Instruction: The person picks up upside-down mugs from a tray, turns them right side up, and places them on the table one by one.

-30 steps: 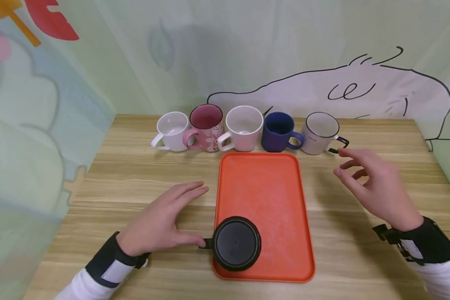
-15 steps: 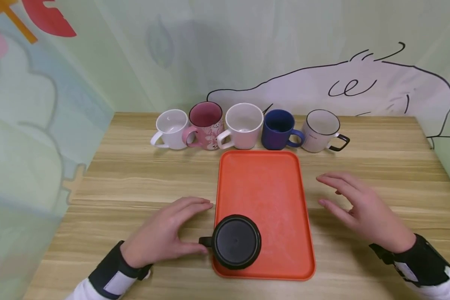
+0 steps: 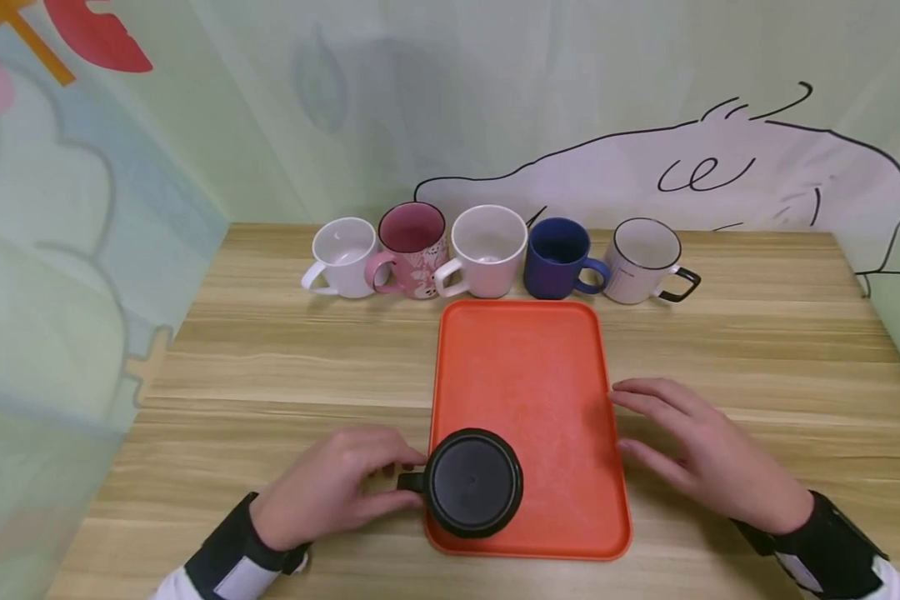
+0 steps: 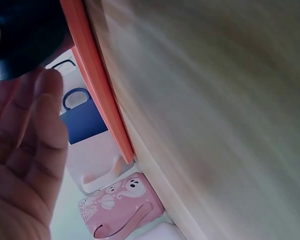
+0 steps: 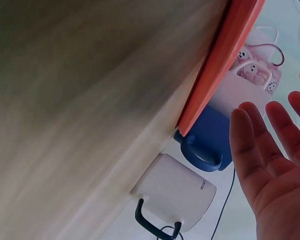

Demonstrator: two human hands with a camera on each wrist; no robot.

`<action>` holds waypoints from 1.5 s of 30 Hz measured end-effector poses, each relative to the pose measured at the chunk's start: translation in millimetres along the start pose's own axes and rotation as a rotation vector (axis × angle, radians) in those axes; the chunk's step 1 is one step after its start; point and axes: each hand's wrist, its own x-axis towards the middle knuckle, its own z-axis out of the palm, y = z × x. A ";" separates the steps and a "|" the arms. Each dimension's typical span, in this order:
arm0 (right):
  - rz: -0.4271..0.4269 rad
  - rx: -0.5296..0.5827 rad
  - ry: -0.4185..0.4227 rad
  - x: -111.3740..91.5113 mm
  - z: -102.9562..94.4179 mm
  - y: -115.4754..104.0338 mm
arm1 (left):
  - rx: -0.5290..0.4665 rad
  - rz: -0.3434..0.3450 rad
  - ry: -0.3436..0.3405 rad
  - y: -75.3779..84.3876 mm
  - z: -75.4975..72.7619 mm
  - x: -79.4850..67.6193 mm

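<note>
A black mug rests on the left front part of the orange-red tray, its flat round face upward, apparently upside down. Its handle points left. My left hand has its thumb and fingers on either side of that handle, the fingertips close to the mug. In the left wrist view, the fingers lie beside the dark mug, loosely bent; whether they touch it is hard to tell. My right hand is at the tray's right edge, holding nothing, fingers extended toward the rim.
Behind the tray stands a row of mugs: a white cup, a pink patterned mug, a pale pink mug, a blue mug and a whitish mug with a black handle. A printed curtain hangs behind the wooden table.
My right hand has come from near the black-handled mug down and left to the tray's edge. My left hand has moved lower and its fingers have drawn in around the black mug's handle.
</note>
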 end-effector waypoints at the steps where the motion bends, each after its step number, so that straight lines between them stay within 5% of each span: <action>1: 0.008 0.006 -0.009 -0.1 0.6 -1.0 | -0.011 0.002 -0.006 0.9 0.1 -0.1; 8: -0.023 0.028 0.017 0.0 5.4 -3.3 | -0.065 -0.009 -0.030 5.2 -0.3 2.0; 18: 0.039 0.026 -0.045 -0.8 6.2 -3.9 | -0.071 0.042 0.075 2.3 -3.7 7.5; 33: 0.064 0.035 -0.033 7.7 4.3 -7.2 | -0.055 -0.051 0.199 -7.9 -16.8 30.1; 45: 0.053 0.148 0.040 17.7 6.6 -2.4 | -0.088 -0.207 0.290 -14.4 -17.7 51.5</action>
